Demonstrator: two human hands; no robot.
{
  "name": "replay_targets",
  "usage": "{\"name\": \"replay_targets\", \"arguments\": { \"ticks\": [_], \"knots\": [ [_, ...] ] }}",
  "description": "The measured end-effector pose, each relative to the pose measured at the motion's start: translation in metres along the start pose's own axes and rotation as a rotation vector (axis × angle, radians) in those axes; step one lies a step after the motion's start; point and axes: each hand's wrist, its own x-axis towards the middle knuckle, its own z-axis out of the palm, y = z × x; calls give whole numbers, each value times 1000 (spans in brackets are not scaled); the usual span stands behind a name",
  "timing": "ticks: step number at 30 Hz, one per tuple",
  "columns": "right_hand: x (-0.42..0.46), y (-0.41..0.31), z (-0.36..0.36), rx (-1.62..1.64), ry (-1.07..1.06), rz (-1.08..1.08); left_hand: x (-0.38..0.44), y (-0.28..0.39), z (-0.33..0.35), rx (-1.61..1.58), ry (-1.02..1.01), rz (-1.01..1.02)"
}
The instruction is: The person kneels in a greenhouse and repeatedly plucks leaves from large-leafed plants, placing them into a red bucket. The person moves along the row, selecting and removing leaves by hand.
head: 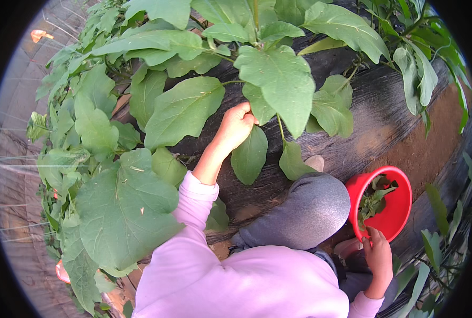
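My left hand (237, 126) reaches in among the large lobed leaves of an eggplant plant (277, 81). Its thumb and fingertips are pinched together at the upper end of a hanging leaf (250, 156); the exact spot they grip is partly hidden. A broad leaf (186, 109) spreads just left of that hand. Down at the right, my right hand (379, 252) has its thumb and fingers on the near rim of a red plastic bucket (397, 210). Inside the bucket lie several picked green leaves (373, 202), some looking wilted.
Black plastic mulch film (363, 103) covers the bed, with bare soil (439, 131) beside it. My bent knee (319, 210) is between the plant and the bucket. Dense foliage (128, 198) crowds the left, and more plants (439, 246) stand at lower right.
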Motion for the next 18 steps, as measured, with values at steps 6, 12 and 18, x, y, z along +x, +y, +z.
{"name": "replay_targets", "arguments": {
  "ticks": [6, 12, 18],
  "knots": [
    [-12, -49, -8, 190, 324, -114, -2, -10, -58, 217, 112, 198],
    [-24, -154, 2, 29, 488, -540, 24, -52, -65, 4, 305, 232],
    [0, -196, 42, -391, 366, -714, 43, -71, -31, -306, 257, 36]
  ]
}}
